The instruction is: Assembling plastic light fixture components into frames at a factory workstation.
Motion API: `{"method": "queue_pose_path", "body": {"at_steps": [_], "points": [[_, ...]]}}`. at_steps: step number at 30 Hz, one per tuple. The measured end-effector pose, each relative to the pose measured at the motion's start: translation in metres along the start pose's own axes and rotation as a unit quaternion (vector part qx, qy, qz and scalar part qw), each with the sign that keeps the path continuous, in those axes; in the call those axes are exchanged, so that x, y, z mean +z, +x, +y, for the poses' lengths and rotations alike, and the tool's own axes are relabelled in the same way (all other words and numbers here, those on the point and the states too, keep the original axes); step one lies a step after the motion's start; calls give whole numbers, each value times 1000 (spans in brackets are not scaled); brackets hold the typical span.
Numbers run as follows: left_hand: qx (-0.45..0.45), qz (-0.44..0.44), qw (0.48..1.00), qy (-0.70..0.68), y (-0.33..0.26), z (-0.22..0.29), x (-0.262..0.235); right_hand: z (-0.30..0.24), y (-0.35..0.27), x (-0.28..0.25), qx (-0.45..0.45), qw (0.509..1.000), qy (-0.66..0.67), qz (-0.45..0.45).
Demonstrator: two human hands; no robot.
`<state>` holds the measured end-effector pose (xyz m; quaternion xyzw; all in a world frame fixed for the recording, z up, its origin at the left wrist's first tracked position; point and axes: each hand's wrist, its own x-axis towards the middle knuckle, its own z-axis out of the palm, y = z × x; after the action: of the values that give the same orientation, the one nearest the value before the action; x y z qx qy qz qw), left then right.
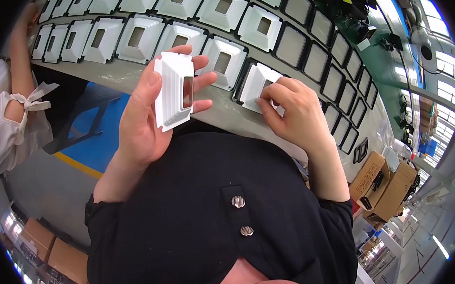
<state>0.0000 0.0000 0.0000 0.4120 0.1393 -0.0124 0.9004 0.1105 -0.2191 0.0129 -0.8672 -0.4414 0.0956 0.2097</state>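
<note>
My left hand (144, 103) holds a white stepped plastic frame (168, 91) with a rectangular opening, raised above the table's near edge. The thumb presses on one side and the fingers spread out behind it. My right hand (293, 109) rests at another white stepped frame (254, 88), which sits in a black rectangular frame on the table. Its thumb and index finger are bent together at that piece's right edge. Beside it on the left lies a further white frame (231, 63) set in its black frame.
Rows of white pieces in black frames cover the table (108, 71) to the left. Several bare black frames (292, 45) lie to the right. A cardboard box (391, 184) stands at the table's right end. Another person's arm (20, 61) reaches in at the far left.
</note>
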Motion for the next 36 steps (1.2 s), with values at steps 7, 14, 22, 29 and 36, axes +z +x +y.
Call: {"method": "queue_pose_path", "body": {"at_steps": [7,14,22,29,36], "points": [[-3,7,1000,-8,-2,-1,-4,-2,4,5,7,999,7,-33],[-7,14,1000,-4,1,2,-8,1,12,10,4,999,-7,-49],[-45,-73,981,-171,11,5,0,-11,2,5,71,990,98,71],[-22,-144,977,-158,14,-4,25,-52,8,-18,-154,973,133,112],[-72,-161,984,-36,18,-5,39,-38,11,-12,-174,964,156,126]]}}
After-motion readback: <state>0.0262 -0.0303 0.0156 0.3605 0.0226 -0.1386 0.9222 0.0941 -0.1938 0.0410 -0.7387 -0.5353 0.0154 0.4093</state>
